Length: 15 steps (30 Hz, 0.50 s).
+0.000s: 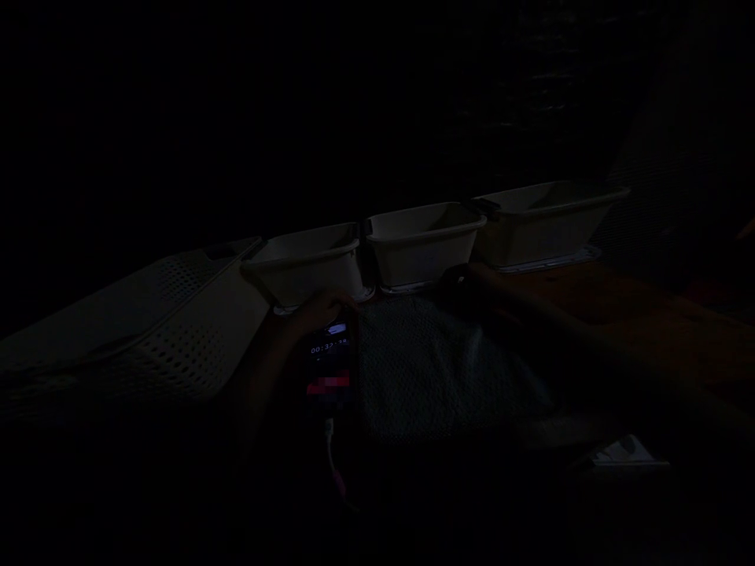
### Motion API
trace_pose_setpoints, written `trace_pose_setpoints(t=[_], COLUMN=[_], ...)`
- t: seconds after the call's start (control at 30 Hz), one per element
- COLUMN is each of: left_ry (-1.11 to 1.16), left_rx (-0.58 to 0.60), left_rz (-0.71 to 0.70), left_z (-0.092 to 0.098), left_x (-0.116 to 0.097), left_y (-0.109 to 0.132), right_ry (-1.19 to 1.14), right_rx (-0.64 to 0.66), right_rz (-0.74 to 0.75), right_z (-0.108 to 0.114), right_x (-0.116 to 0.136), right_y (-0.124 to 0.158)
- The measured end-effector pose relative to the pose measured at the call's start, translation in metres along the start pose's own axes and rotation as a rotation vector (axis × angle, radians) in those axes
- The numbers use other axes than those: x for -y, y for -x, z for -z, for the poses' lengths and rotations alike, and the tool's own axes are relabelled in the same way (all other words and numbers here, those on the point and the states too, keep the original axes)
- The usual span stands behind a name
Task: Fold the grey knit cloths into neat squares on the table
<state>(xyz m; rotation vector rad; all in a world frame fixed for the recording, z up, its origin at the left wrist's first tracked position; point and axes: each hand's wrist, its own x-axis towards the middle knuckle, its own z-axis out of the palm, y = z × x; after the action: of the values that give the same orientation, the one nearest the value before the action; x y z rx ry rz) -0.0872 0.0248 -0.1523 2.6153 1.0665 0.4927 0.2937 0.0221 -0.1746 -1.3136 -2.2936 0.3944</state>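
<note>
Darkness swallowed most of the room, and only a dull brown patch of the table (637,314) showed at the right. Three pale tubs (425,259) stood in a slanting row across the middle, with a perforated basket (182,338) beside the leftmost one. In front of the middle tub lay the task's thing, a dark textured cloth (436,373), spread out between the two hands. The left hand (330,303) was bent over near the cloth's far left corner; the right hand (463,279) was near its far right corner. Whether either one pinched the fabric or merely rested there I could not tell — the light was too poor. Just left of the cloth a phone (329,385) glowed with timer digits, a white cable (329,432) at its near end. A small pale object (628,452) — too dim to identify — sat at the lower right.
</note>
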Motion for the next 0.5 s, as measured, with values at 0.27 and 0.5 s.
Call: trace_pose_setpoints(t=[0.27,0.5], left_ry=[-0.069,-0.117], left_rx=[-0.035,-0.046], left_rz=[0.093,0.145], left_z=[-0.003,-0.005], left_x=[0.006,0.009], left_y=[-0.001,0.0], right_ry=[0.001,0.012], right_rx=[0.023,0.04], right_rz=[0.005,-0.061], right_z=[0.005,0.003], right_x=[0.005,0.015], right_y=[0.004,0.004])
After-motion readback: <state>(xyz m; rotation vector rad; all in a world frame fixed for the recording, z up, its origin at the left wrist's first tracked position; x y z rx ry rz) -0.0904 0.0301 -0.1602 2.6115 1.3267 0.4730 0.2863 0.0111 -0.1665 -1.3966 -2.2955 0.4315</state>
